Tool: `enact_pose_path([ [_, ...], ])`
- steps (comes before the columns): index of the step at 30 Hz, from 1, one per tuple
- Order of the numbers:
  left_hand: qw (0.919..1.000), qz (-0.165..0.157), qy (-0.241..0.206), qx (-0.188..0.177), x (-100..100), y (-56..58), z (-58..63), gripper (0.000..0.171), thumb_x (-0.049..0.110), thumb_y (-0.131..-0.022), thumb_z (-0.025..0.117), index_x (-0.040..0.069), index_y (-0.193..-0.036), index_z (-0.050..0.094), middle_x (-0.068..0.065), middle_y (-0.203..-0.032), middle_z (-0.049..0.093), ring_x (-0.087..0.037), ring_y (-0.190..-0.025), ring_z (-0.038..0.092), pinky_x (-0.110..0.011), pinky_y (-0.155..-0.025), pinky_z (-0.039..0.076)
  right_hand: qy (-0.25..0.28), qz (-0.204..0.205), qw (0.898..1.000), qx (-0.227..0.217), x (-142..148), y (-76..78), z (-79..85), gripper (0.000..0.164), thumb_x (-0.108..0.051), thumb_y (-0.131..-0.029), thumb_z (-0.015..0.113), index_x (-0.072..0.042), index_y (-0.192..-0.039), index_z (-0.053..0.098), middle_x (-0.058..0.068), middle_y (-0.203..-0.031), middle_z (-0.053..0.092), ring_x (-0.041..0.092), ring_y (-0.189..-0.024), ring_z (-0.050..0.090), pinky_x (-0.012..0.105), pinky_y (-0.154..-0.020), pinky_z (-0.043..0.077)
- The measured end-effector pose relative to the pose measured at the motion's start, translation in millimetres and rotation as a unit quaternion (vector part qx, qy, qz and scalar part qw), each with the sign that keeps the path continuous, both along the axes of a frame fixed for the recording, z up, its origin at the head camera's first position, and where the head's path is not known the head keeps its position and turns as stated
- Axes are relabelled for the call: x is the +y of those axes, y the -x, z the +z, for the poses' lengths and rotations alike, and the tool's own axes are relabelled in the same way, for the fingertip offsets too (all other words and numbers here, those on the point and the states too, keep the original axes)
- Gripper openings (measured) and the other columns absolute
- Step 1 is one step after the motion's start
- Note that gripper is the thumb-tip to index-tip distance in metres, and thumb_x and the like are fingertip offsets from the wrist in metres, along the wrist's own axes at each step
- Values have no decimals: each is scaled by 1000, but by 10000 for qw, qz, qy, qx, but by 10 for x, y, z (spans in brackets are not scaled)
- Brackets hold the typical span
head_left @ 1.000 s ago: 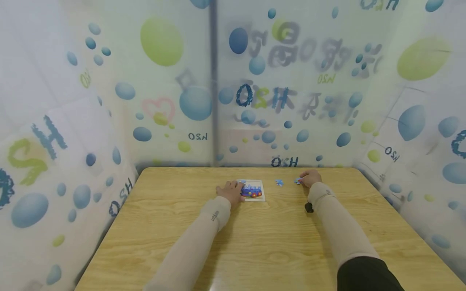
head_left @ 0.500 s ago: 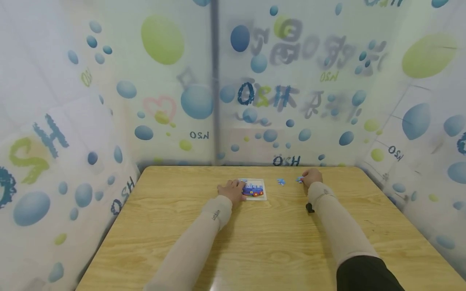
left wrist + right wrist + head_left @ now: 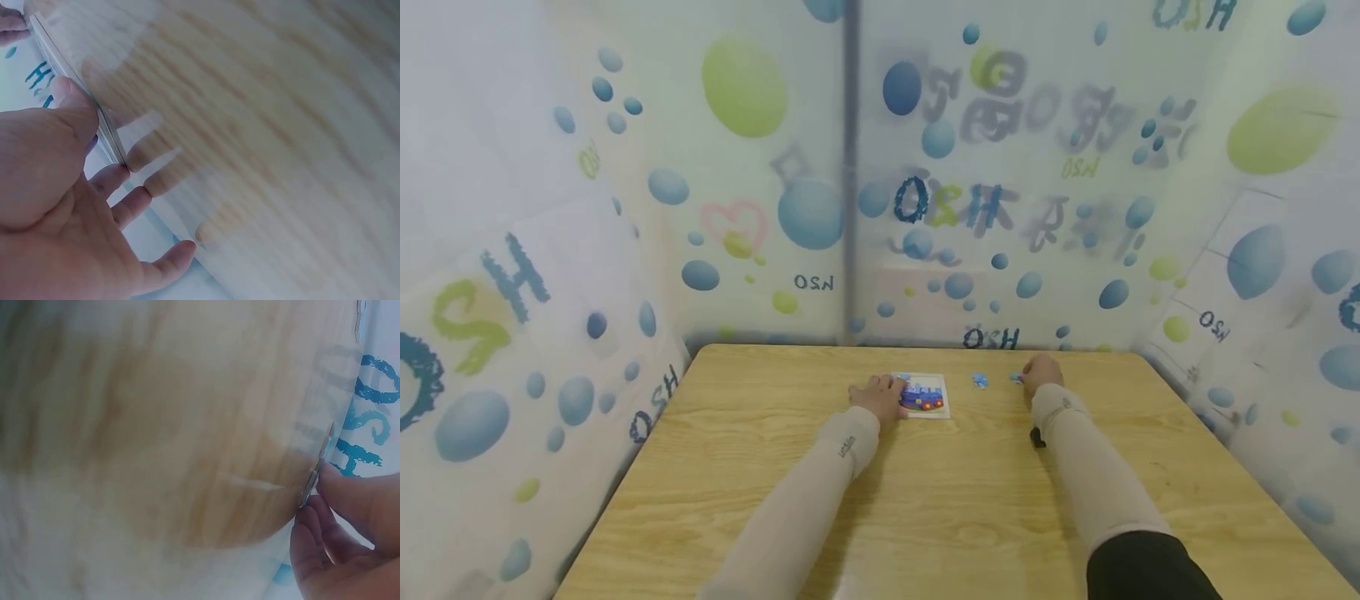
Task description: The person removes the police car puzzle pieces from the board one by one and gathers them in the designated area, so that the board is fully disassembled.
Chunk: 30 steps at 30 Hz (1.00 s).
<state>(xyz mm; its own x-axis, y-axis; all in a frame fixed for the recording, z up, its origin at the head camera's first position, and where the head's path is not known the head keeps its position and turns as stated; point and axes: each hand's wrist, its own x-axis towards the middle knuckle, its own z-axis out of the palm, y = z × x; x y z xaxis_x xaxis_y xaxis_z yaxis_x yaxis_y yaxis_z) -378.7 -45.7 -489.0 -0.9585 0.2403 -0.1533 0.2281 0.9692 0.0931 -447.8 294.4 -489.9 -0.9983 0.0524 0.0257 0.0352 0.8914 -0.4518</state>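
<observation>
A small square jigsaw puzzle board (image 3: 931,397) with a blue train picture and a white border lies near the far side of the table. My left hand (image 3: 877,398) holds its left edge, thumb at the near corner and fingers along the side; in the left wrist view the thumb (image 3: 72,94) lies against the board's edge. To the right, my right hand (image 3: 1042,375) pinches a light-blue puzzle piece (image 3: 1017,378) between thumb and fingers, low at the tabletop. The right wrist view shows the piece (image 3: 310,481) edge-on at the fingertips. Another blue piece (image 3: 980,380) lies between board and right hand.
The wooden table (image 3: 955,517) has a back edge just behind the board and pieces. Patterned curtains (image 3: 760,275) with blue and green dots surround the table on three sides. A small black object (image 3: 1037,437) shows under the right sleeve.
My right hand stays at the puzzle piece, its fingers now pointing more downward and covering more of it. The left hand keeps its place on the board. The head view shifts slightly.
</observation>
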Motion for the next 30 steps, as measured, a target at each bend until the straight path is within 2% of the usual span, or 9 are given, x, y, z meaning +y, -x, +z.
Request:
enact_pose_path([
  [6,10000,47,-37,12,39,18,-31,73,55,-95,60,23,-157,36,-2,-161,36,-25,-148,32,-68,-110,33,-164,6,9999,-17,11,-40,48,29,-4,-98,59,14,-120,64,31,-125,63,49,-115,59,55,-98,51],
  [11,9999,97,-112,77,23,64,-64,75,55,-93,64,19,-154,38,-2,-158,40,-24,-145,35,-68,-107,36,-224,146,9996,134,-148,11,140,31,-1,-99,53,13,-125,62,31,-126,63,47,-116,60,55,-98,50],
  [16,9999,39,-124,99,1,57,-59,73,54,-94,63,17,-152,38,-4,-156,42,-26,-143,37,-69,-105,37,-49,477,9986,217,-499,-7,241,31,-2,-100,53,12,-127,62,31,-126,63,46,-116,60,54,-97,51],
  [22,9999,7,-71,122,-8,50,-65,72,53,-94,62,17,-152,39,-5,-157,41,-27,-143,37,-69,-105,38,616,1017,9928,157,-985,-45,264,28,-4,-100,58,9,-125,65,27,-124,64,43,-116,60,52,-96,52],
  [26,9999,-30,-37,115,-2,54,-60,70,53,-95,61,18,-151,40,-5,-157,41,-27,-144,36,-68,-104,39,718,1268,9893,0,-1288,-43,245,25,-4,-101,59,6,-122,68,23,-122,66,39,-114,62,48,-96,53],
  [30,10000,-22,-3,95,9,58,-48,68,54,-95,61,18,-150,41,-5,-157,41,-27,-143,37,-69,-104,39,817,1323,9873,-327,-1554,-70,269,23,-2,-99,60,3,-119,71,20,-121,67,36,-117,62,47,-99,52],
])
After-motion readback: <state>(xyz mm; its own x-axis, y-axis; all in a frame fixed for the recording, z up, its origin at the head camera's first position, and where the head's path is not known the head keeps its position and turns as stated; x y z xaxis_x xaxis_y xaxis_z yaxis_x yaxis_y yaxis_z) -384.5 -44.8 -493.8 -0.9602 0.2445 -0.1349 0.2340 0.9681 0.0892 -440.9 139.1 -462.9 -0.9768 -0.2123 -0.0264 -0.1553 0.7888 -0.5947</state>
